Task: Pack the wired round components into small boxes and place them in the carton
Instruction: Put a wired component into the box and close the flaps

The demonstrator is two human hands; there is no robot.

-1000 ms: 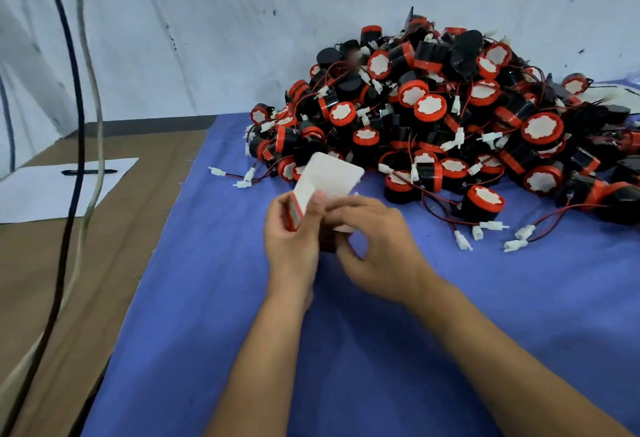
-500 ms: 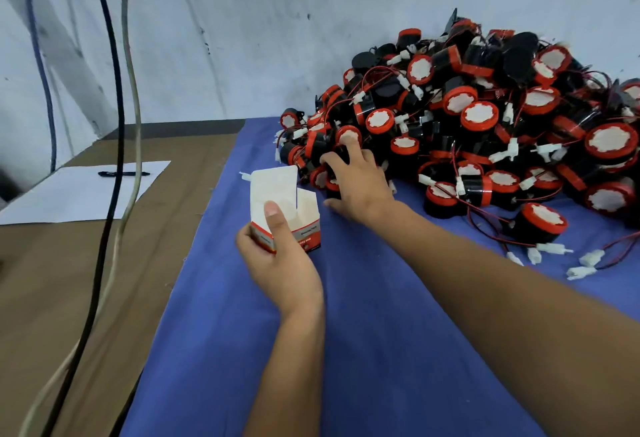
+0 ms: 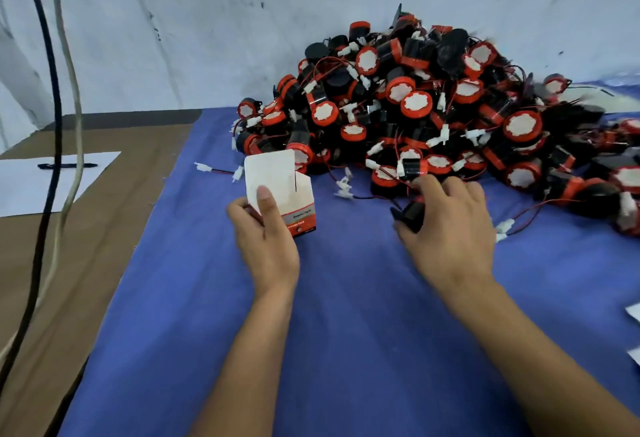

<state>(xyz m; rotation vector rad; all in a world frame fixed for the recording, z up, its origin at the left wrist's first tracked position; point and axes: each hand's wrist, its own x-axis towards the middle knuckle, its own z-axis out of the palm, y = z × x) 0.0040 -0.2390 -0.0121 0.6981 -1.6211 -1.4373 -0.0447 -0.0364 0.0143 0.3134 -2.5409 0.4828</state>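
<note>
Box and component in hand
Left hand point(image 3: 265, 228) grips the open small box point(image 3: 287, 194); right hand point(image 3: 446, 225) clutches a black component point(image 3: 412, 213) near the pile point(image 3: 433, 107).

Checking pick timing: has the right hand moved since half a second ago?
Yes. The right hand left the pile's left edge, now nearer its front middle, gripping a black component.

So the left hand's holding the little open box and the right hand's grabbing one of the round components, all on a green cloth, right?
Not quite: the cloth is blue, not green, as the head view shows. The rest stands: the left hand holds the small open box, and the right hand grips a round component beside the pile.
</note>
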